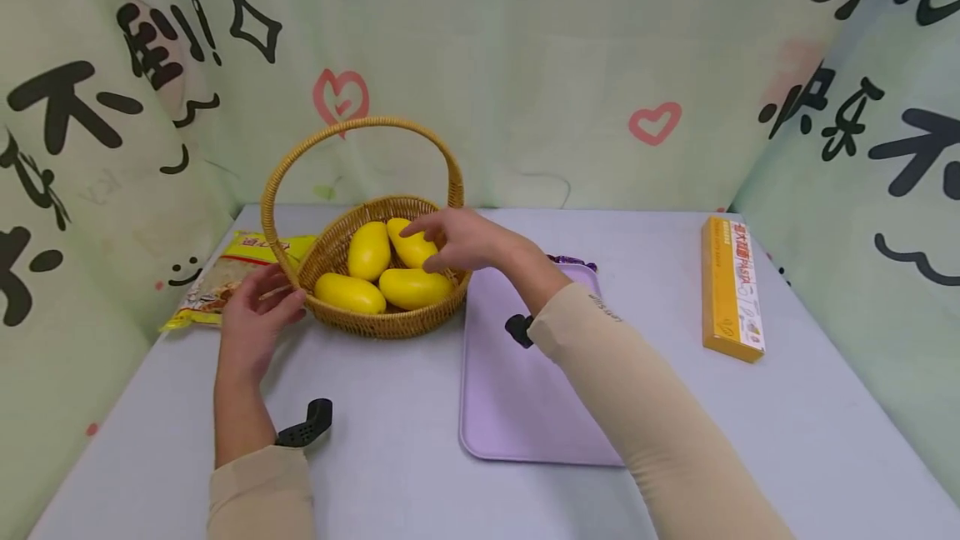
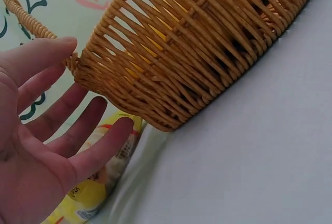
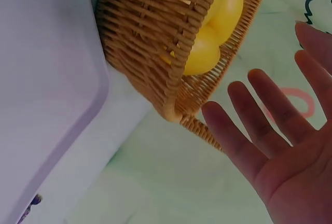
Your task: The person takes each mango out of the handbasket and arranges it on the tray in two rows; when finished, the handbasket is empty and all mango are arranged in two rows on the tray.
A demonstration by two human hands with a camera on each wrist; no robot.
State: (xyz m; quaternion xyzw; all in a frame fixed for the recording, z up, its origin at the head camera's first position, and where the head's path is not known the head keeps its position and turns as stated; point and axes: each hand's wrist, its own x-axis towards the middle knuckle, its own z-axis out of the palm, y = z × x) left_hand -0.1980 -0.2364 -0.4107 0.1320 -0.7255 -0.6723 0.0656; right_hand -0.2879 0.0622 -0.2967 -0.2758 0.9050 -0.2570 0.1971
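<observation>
A wicker basket (image 1: 390, 325) with a tall arched handle (image 1: 360, 123) stands at the back of the table. Several yellow mangoes (image 1: 369, 251) lie inside it. My left hand (image 1: 255, 315) is at the basket's left side, its thumb right at the foot of the handle. In the left wrist view, the fingers of that hand (image 2: 46, 125) are spread and nearly straight beside the wicker wall. Over the basket's right rim hovers my right hand (image 1: 468, 240). Seen from the right wrist, this hand (image 3: 295, 151) has extended, parted fingers and nothing in its palm.
A yellow food packet (image 1: 217, 282) lies left of the basket, partly behind my left hand. Under my right forearm is a lilac tray (image 1: 517, 390); a dark purple item (image 1: 573, 261) shows at its far edge. An orange-yellow box (image 1: 731, 290) is at the right.
</observation>
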